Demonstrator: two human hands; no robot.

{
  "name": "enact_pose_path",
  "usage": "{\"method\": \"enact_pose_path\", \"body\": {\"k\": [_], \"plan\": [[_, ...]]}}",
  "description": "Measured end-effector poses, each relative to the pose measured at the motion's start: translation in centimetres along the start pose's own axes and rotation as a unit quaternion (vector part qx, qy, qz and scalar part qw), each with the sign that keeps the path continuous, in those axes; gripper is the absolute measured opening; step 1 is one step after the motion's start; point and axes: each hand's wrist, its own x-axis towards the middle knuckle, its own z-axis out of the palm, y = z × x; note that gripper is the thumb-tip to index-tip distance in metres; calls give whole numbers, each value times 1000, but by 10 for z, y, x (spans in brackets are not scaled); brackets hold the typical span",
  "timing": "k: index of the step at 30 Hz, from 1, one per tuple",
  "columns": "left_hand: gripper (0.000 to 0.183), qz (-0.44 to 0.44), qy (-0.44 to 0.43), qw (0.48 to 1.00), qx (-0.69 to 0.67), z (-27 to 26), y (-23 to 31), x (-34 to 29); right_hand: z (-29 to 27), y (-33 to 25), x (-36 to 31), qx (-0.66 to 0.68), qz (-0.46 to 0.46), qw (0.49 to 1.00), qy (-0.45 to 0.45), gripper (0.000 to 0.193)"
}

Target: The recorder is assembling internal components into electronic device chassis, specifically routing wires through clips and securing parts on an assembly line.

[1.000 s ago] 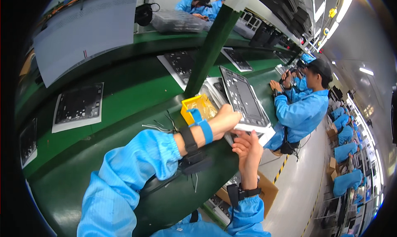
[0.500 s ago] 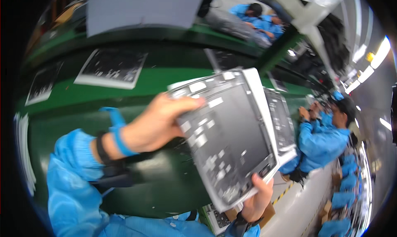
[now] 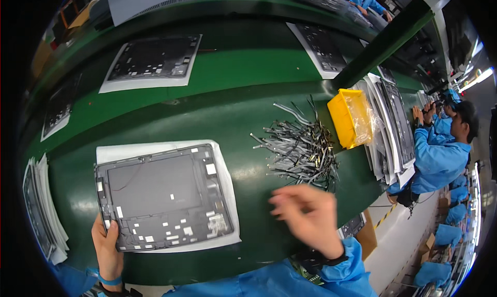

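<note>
A flat dark tablet housing (image 3: pixel 155 188), dotted with small white pads, lies on a white sheet (image 3: pixel 228 214) on the green bench. My left hand (image 3: pixel 107 245) grips its lower left corner, thumb on top of the frame and the other fingers partly hidden beneath. To the right, my right hand (image 3: pixel 308 211) hovers over the bench with loosely bent, slightly blurred fingers, and nothing shows between them. Just beyond it is a loose pile of short black and grey cables (image 3: pixel 305 152), apart from the hand.
A yellow bin (image 3: pixel 349 118) with clear plastic stands behind the cables, beside a stack of housings and white sheets (image 3: pixel 388 126). Another stack (image 3: pixel 44 214) stands at far left. More housings (image 3: pixel 152 59) lie along the far strip. A co-worker (image 3: pixel 440 141) sits at right.
The housing and sheet, held up in both hands before, now lie on the bench at left. My right hand has let go; my left has shifted to the lower left corner. The view has shifted.
</note>
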Motion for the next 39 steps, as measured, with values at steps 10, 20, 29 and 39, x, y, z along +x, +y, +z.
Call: {"method": "enact_pose_path", "body": {"k": [10, 20, 29, 39], "plan": [[29, -17, -34, 933, 357, -13, 2, 33, -103, 64, 49, -254, -22, 952, 170, 20], [33, 427, -62, 767, 475, 47, 44, 80, -136, 38, 42, -239, 4, 956, 168, 8], [23, 438, -233, 774, 394, 79, 22, 152, -154, 16, 25, -415, -252, 812, 325, 18], [24, 456, -233, 727, 458, 61, 5, 132, 51, -59, 99, -25, -261, 964, 51, 12]]}}
